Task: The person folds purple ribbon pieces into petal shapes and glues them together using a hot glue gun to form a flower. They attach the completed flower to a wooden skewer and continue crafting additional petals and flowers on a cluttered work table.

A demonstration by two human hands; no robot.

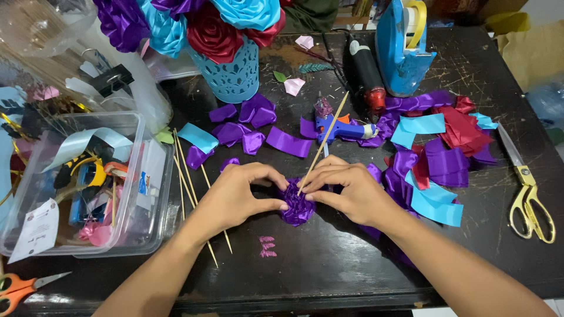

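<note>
A clear plastic box [138, 194] of craft bits sits at the left on a dark table [329, 264]. Near the middle, the left hand [238, 196] pinches a purple ribbon flower [296, 205], and the right hand [346, 188] grips it too, apparently holding its wooden skewer [326, 138]. Far right lie gold scissors [529, 194]

ribbon flower [298, 202] purple | glue gun [341, 128] blue | scissors [531, 199] gold

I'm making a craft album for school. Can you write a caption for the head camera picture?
Left hand and right hand shape a purple ribbon flower on a wooden stick.
</note>
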